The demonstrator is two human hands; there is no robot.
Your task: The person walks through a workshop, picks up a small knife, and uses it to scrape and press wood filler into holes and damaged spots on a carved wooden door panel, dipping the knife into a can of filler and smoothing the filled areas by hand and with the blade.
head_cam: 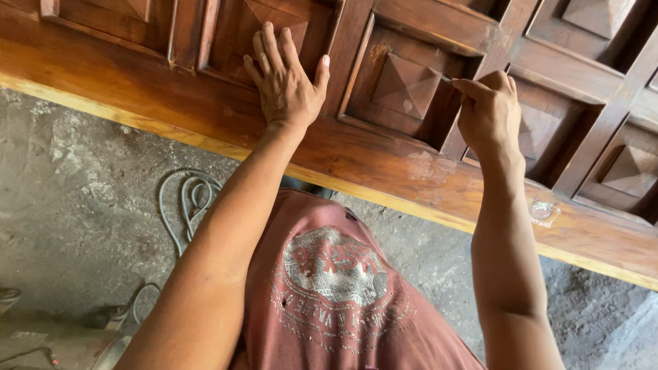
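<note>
Single head-worn view, no second view to share anything with. Camera looks steeply down and forward from the person's head, over the red shirt (329, 294) at the near edge. Both forearms run up from the bottom. The carved wooden door (411, 157) crosses the far half, close, at arm's reach, tilted down to the right. Grey concrete floor (75, 212) fills near left, a cable loop (188, 202) on it.

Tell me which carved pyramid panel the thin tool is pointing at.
The pyramid panel between the two hands: the thin tool pinched in the right hand reaches its upper right edge. The left hand covers another panel.
</note>
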